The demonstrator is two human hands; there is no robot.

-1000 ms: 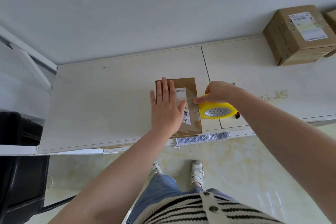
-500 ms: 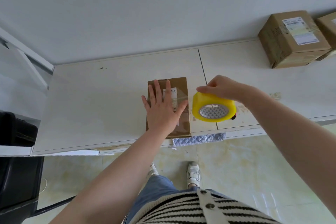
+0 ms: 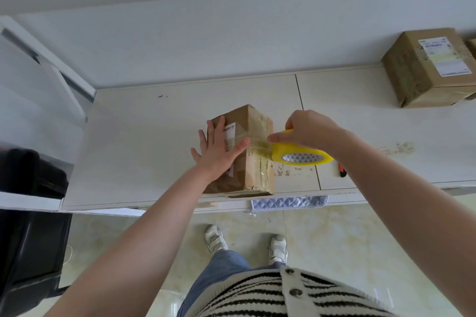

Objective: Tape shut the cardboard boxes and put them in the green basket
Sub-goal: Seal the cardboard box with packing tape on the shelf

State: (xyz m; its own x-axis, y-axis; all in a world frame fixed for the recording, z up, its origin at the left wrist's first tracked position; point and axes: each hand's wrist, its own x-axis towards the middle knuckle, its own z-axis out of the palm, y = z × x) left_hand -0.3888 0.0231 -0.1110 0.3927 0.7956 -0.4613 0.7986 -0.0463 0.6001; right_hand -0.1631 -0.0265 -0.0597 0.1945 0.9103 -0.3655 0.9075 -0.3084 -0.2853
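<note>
1. We see a cardboard box point(image 3: 253, 152) near the front edge of the white table point(image 3: 144, 136), tipped so that one side faces us.
2. The left hand point(image 3: 219, 148) lies flat on the box's labelled face, fingers straight and spread, pressing it.
3. The right hand point(image 3: 306, 131) curls round the yellow tape roll point(image 3: 300, 153) just beside the box's right face; a clear strip runs from the roll onto the box.
4. A small orange and black tool point(image 3: 342, 170), perhaps a cutter, lies on the table by the right forearm; we cannot tell more.
5. A second cardboard box point(image 3: 427, 69) stands well apart at the far right of the table.
6. A quilted cloth point(image 3: 288, 203) hangs below the table's front edge.
</note>
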